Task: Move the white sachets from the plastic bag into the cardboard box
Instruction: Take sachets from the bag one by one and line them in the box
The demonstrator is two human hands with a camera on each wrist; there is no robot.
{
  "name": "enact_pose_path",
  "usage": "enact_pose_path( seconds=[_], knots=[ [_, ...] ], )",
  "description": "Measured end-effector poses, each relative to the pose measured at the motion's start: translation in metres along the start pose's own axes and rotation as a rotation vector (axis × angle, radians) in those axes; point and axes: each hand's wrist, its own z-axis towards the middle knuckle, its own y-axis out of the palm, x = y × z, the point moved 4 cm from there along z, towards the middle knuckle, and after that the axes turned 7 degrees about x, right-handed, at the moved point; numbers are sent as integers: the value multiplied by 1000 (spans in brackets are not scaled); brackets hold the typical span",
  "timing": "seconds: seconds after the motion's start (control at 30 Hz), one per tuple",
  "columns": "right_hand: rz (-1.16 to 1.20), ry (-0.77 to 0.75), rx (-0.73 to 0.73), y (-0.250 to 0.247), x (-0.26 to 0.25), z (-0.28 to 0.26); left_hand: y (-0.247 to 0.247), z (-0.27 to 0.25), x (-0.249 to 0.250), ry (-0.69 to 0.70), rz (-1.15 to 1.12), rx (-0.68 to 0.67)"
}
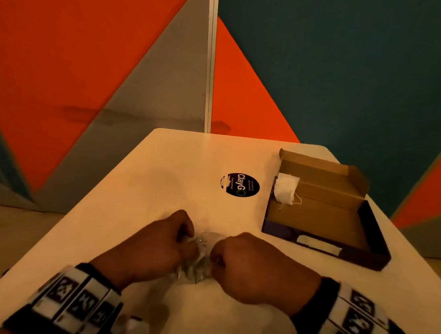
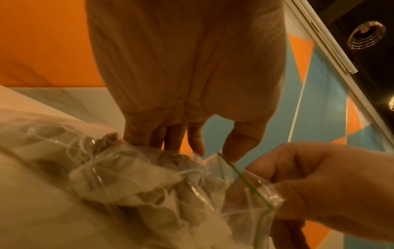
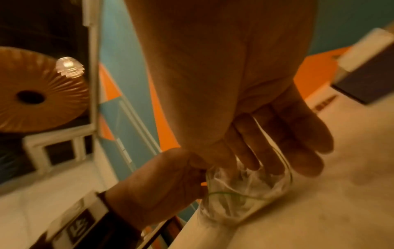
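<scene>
A clear plastic bag (image 1: 198,262) with a green zip line lies on the table near the front, between my two hands. Several white sachets (image 2: 127,176) with strings are crumpled inside it. My left hand (image 1: 186,242) grips the bag's left edge with curled fingers. My right hand (image 1: 217,257) pinches the right side of the bag's mouth (image 2: 255,190), and its fingers (image 3: 253,161) curl over the rim. The open cardboard box (image 1: 314,216) stands to the right and further back. One white sachet (image 1: 286,189) lies in the box's far left corner.
A round black sticker (image 1: 240,185) is on the white table (image 1: 140,187) behind the hands. The table's left edge runs diagonally, close to my left wrist. Orange, grey and teal wall panels stand behind the table.
</scene>
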Motion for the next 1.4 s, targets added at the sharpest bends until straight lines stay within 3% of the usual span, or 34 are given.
enact_pose_path(
  seconds=[0.17,0.37,0.57,1.03,1.23,1.4],
  knots=[
    [62,70,203,14,8,8,2,0,7,-1,43,15],
    [-60,6,129,30,5,12,5,-1,9,-16,89,32],
    [-69,15,173,31,14,6,6,0,7,-34,73,31],
    [283,270,204,9,44,-10,9,0,8,-6,150,-7],
    [830,435,259,-8,48,-31,9,-2,11,-3,168,-38],
    [929,440,362,-14,48,-39,-1,-6,22,36,55,20]
  ],
)
